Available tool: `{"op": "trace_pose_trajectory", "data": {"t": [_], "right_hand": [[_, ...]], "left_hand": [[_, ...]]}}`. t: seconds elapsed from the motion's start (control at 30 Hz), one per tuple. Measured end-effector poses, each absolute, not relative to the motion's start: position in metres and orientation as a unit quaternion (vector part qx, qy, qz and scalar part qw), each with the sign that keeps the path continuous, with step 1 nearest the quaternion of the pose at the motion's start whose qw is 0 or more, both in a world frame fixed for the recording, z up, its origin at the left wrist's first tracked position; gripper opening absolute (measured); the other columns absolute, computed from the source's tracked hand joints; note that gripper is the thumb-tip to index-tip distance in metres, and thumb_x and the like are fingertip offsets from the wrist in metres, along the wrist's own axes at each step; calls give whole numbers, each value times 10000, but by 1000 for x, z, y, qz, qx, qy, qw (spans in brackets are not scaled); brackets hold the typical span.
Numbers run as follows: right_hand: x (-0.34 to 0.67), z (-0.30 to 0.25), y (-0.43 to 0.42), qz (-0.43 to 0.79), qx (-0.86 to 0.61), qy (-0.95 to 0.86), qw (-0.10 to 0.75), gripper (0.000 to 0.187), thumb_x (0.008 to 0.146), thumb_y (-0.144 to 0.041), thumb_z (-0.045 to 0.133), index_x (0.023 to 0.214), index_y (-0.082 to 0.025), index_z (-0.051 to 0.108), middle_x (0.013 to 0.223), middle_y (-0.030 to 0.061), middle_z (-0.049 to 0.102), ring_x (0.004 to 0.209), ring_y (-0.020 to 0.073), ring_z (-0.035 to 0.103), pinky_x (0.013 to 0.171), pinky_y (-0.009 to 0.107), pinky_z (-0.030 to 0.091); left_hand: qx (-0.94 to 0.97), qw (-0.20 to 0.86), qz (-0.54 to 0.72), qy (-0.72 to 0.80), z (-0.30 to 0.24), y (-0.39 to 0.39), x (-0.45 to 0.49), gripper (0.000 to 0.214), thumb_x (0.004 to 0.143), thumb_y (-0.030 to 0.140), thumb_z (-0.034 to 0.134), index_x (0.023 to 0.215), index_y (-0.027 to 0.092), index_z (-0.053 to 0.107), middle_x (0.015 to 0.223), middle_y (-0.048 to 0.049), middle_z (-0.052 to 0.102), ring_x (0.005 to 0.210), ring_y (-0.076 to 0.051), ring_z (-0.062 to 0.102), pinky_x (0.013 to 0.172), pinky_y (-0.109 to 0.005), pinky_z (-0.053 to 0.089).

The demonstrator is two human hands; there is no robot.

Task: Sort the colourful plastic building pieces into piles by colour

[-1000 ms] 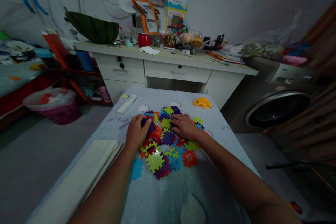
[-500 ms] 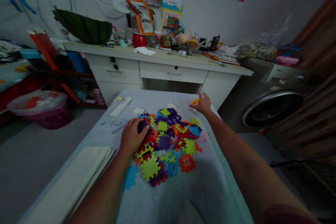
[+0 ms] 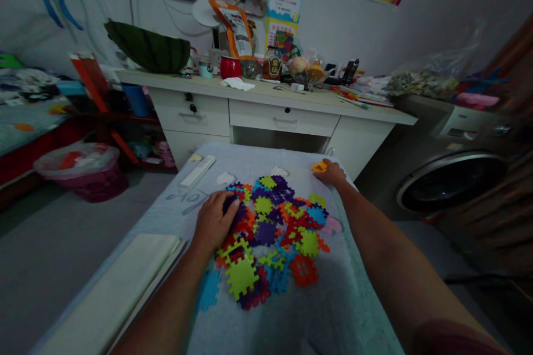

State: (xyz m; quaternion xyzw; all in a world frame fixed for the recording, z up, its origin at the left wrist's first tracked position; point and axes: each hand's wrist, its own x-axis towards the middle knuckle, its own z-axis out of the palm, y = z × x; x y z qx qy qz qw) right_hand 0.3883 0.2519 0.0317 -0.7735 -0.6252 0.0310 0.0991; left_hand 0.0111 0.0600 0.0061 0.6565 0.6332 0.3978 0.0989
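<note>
A heap of toothed, interlocking plastic tiles point(image 3: 265, 231) in purple, lime, red, orange and blue covers the middle of the cloth-covered table point(image 3: 287, 321). At its left edge lies my left hand point(image 3: 215, 219), thumb apart from the fingers, touching purple tiles; the fingertips are partly hidden. Near the table's far right corner, my right hand point(image 3: 332, 173) has its fingers closed on a yellow-orange tile point(image 3: 319, 167) at the cloth. Close to my left wrist, a blue tile point(image 3: 209, 289) sticks out from the heap, beside a large lime tile point(image 3: 242, 275).
A white folded board or stack point(image 3: 112, 294) lies along the table's left side, and a white strip-shaped box point(image 3: 198, 172) farther back. Beyond stands a cluttered white desk point(image 3: 258, 86). A washing machine point(image 3: 449, 150) is at right, a lined bin point(image 3: 83, 169) at left.
My right hand has come down to the cloth at the far right corner with the yellow-orange tile. My left hand stays on the heap. The whole view has shifted slightly.
</note>
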Motion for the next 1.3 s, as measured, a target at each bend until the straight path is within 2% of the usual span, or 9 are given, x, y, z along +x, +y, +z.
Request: {"op": "trace_pose_trajectory", "data": {"t": [0.13, 0.23, 0.5, 0.67, 0.83, 1.0, 1.07, 1.2, 1.3], "right_hand": [[389, 33, 240, -14, -758, -645, 100, 655, 849, -514, 594, 1439, -285, 424, 1320, 157, 498, 1085, 295, 593, 893, 414, 458], [387, 33, 234, -51, -754, -649, 91, 606, 868, -475, 585, 1431, -308, 433, 1325, 147, 490, 1055, 282, 605, 860, 384, 473], [386, 36, 222, -84, -736, -666, 90, 567, 901, -500, 544, 1423, -303, 437, 1317, 158, 488, 1017, 285, 623, 825, 388, 488], [386, 43, 211, -79, -728, -671, 112, 584, 879, -433, 580, 1430, -299, 442, 1363, 131, 487, 1036, 272, 627, 849, 371, 493], [370, 53, 189, -35, -678, -709, 191, 601, 818, -260, 594, 1408, -297, 487, 1350, 85, 520, 1085, 260, 603, 916, 375, 501], [320, 65, 137, 60, -498, -820, 275, 500, 773, -101, 539, 1245, -241, 626, 1238, 84, 581, 1143, 238, 565, 1015, 386, 461], [300, 72, 116, 111, -428, -857, 266, 550, 746, -67, 530, 1260, -243, 611, 1262, 79, 571, 1176, 221, 547, 1056, 382, 430], [283, 84, 103, 207, -317, -908, 181, 756, 680, -96, 616, 1411, -210, 461, 1436, 113, 451, 1312, 241, 446, 1102, 417, 384], [293, 83, 126, 223, -366, -887, 171, 620, 725, -98, 571, 1335, -199, 538, 1342, 95, 555, 1202, 226, 538, 1031, 407, 447]], "left_hand": [[659, 93, 401, 629, 3, 61, 10, 410, 922, 507, 430, 1109, 198, 622, 1148, -97, 637, 1096, -261, 582, 1004, -434, 444], [657, 94, 407, 627, 3, 61, 10, 407, 922, 511, 429, 1106, 202, 621, 1142, -93, 637, 1093, -258, 584, 1008, -433, 441], [659, 91, 398, 632, 4, 61, 10, 408, 913, 516, 436, 1105, 206, 619, 1150, -95, 639, 1093, -263, 588, 1002, -433, 444], [656, 82, 402, 633, 1, 63, 10, 385, 908, 511, 451, 1097, 220, 618, 1146, -85, 645, 1093, -261, 594, 999, -430, 447], [656, 77, 397, 637, 0, 63, 10, 373, 905, 497, 462, 1089, 216, 622, 1147, -84, 651, 1080, -261, 596, 984, -427, 456], [657, 77, 394, 638, 1, 63, 10, 387, 910, 512, 443, 1086, 216, 620, 1136, -90, 651, 1084, -270, 594, 987, -435, 448], [658, 81, 391, 638, 1, 63, 10, 394, 915, 516, 432, 1082, 213, 620, 1138, -91, 650, 1088, -273, 591, 989, -441, 444], [659, 85, 390, 637, 1, 63, 9, 401, 921, 514, 424, 1093, 209, 621, 1150, -93, 643, 1091, -271, 588, 990, -438, 444], [658, 84, 391, 638, 2, 63, 10, 402, 919, 516, 426, 1095, 212, 621, 1146, -91, 643, 1089, -270, 591, 997, -436, 442]]}}
